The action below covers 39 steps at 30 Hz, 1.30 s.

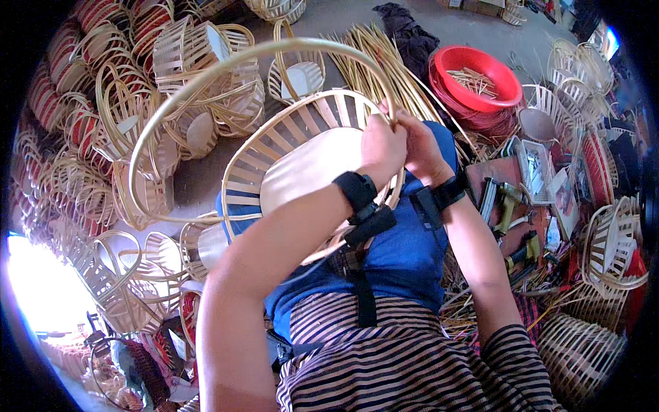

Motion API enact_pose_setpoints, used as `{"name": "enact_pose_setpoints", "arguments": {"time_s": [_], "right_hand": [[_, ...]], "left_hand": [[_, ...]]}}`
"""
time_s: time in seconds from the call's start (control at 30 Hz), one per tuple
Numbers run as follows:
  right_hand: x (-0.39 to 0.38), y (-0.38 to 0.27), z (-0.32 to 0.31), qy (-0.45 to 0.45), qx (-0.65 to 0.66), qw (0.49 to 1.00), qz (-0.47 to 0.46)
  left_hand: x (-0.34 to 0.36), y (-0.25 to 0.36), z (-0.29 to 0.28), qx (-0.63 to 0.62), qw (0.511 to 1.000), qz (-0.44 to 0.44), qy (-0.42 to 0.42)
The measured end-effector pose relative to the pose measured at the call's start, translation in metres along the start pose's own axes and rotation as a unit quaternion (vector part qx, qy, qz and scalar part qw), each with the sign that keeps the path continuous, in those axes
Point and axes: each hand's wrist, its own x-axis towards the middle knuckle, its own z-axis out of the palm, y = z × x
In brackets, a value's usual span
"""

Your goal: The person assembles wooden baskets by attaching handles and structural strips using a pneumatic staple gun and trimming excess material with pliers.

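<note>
An oval slatted basket (317,162) with a pale flat base tilts on my lap, its rim facing up. A long, pale cane strip (296,45) arches over it in a wide loop, from the basket's right rim round to its left side. My left hand (383,145) is closed at the right rim, around the cane strip's end. Close against it, my right hand (421,147) is closed on the same strip from the outer side. Both hands' fingertips are partly hidden, so how each finger grips cannot be made out.
Stacked handled baskets (130,130) crowd the left. Ahead lies a bundle of cane sticks (364,58), beside a red basin (504,93) holding short sticks. To the right are a nail gun (506,206), a white plastic tray (537,172) and more baskets (609,247).
</note>
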Motion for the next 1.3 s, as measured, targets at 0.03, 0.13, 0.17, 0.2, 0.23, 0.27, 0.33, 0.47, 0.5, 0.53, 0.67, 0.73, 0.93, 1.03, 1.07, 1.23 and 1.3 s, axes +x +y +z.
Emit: {"name": "enact_pose_setpoints", "arguments": {"time_s": [0.03, 0.13, 0.17, 0.2, 0.23, 0.27, 0.33, 0.47, 0.5, 0.53, 0.67, 0.73, 0.93, 1.03, 1.07, 1.23, 1.3], "right_hand": [[-0.001, 0.001, -0.005, -0.020, 0.022, 1.000, 0.002], [-0.026, -0.002, 0.022, 0.035, 0.014, 0.999, -0.004], [-0.037, -0.001, 0.008, 0.040, -0.013, 0.999, 0.014], [-0.048, 0.001, -0.004, 0.043, -0.038, 0.998, 0.034], [-0.058, 0.007, -0.007, 0.011, -0.039, 0.997, 0.069], [-0.069, 0.011, 0.001, -0.044, -0.006, 0.993, 0.107], [-0.085, 0.028, 0.031, -0.133, 0.063, 0.975, 0.164], [-0.103, 0.060, 0.083, -0.064, 0.013, 0.980, 0.189], [-0.106, 0.066, 0.093, -0.031, 0.034, 0.978, 0.204], [-0.108, 0.069, 0.100, 0.004, 0.056, 0.975, 0.216], [-0.106, 0.082, 0.106, 0.081, 0.111, 0.962, 0.237], [-0.101, 0.084, 0.102, 0.090, 0.103, 0.965, 0.225], [-0.099, 0.089, 0.096, 0.098, 0.086, 0.968, 0.215], [-0.096, 0.098, 0.090, 0.075, 0.095, 0.965, 0.235], [-0.093, 0.093, 0.085, 0.052, 0.117, 0.959, 0.255], [-0.129, 0.040, 0.010, -0.004, 0.061, 0.955, 0.289], [-0.147, 0.013, -0.029, 0.108, -0.045, 0.970, 0.212]], "left_hand": [[-0.002, 0.009, -0.006, 0.038, 0.999, -0.019, -0.003], [-0.007, 0.022, -0.040, 0.018, 0.996, -0.046, -0.081], [-0.014, 0.033, -0.050, -0.056, 0.990, -0.054, -0.114], [-0.020, 0.044, -0.064, -0.129, 0.979, -0.062, -0.143], [-0.022, 0.048, -0.086, -0.132, 0.966, -0.076, -0.211], [-0.019, 0.049, -0.102, -0.138, 0.943, -0.090, -0.290], [-0.023, 0.046, -0.133, -0.081, 0.922, -0.087, -0.369], [-0.009, 0.027, -0.161, -0.044, 0.862, -0.083, -0.499], [-0.004, 0.019, -0.166, -0.045, 0.864, -0.083, -0.495], [0.002, 0.014, -0.165, -0.038, 0.841, -0.109, -0.529], [0.012, -0.003, -0.159, 0.085, 0.850, -0.071, -0.515], [0.009, 0.001, -0.155, 0.079, 0.893, 0.000, -0.444], [-0.044, -0.002, -0.131, 0.344, 0.894, 0.249, -0.143], [-0.045, -0.013, -0.135, 0.402, 0.868, 0.255, -0.145], [-0.044, -0.008, -0.137, 0.396, 0.874, 0.243, -0.145], [-0.047, -0.008, -0.146, 0.408, 0.878, 0.212, -0.132], [-0.049, -0.012, -0.149, 0.389, 0.884, 0.214, -0.148]]}}
